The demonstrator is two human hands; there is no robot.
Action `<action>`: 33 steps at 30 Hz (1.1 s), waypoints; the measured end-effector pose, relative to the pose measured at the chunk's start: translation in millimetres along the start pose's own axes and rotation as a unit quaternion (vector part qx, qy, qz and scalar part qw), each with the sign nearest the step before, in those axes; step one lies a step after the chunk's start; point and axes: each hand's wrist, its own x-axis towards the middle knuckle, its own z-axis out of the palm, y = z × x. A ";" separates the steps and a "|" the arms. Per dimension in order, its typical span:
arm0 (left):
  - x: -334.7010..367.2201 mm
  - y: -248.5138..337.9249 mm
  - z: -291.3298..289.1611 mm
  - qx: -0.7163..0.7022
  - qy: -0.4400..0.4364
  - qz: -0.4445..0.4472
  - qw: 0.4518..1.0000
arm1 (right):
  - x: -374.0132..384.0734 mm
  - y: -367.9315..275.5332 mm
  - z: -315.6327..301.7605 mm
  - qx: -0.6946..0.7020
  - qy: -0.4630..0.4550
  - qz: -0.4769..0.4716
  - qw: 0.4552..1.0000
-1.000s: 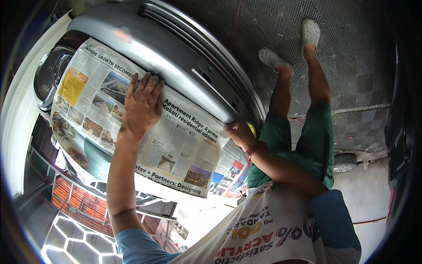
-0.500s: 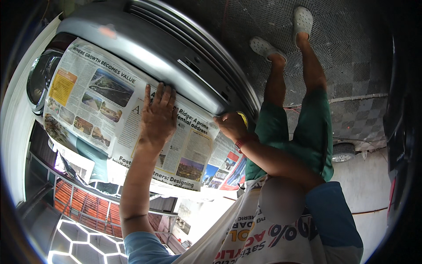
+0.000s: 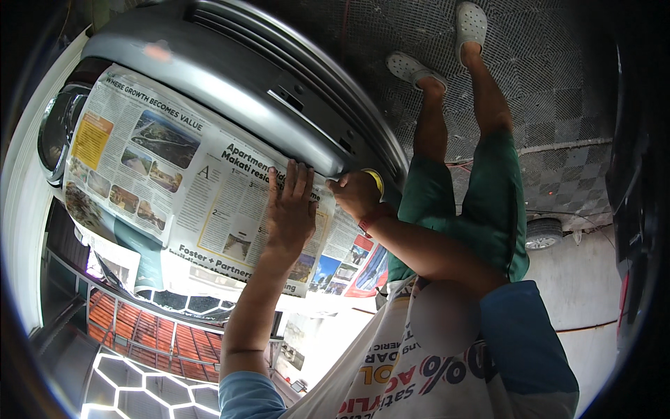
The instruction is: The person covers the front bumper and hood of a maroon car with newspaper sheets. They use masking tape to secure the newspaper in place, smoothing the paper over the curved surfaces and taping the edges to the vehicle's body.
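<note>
Sheets of printed newspaper (image 3: 188, 202) lie over a body panel of a grey car, their upper edge running along the smooth bumper (image 3: 230, 91). My left hand (image 3: 289, 216) rests flat on the newspaper near that edge, fingers stretched out and holding nothing. Just to its right, my right hand (image 3: 357, 194), with a red band on the wrist, is closed at the sheet's edge. Behind its fingers shows the yellow rim of a tape roll (image 3: 375, 183), mostly hidden by the hand. Whether a strip of tape runs from it is too small to tell.
A dark car lamp (image 3: 56, 133) sits left of the newspaper. My legs, in green shorts (image 3: 436, 202) and pale clogs (image 3: 471, 31), stand on a textured dark floor (image 3: 551, 77). A wheel (image 3: 544, 234) lies farther right by a pale wall. Hexagonal lights (image 3: 146, 384) glow at lower left.
My left hand has slid right along the newspaper's edge, closer to my right hand. My right hand stays at nearly the same spot on the edge. The view has shifted slightly.
</note>
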 end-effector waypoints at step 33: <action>35.9 -62.6 -17.9 0.073 0.069 -0.069 0.993 | 0.1 73.8 -131.6 -0.003 0.003 0.041 0.999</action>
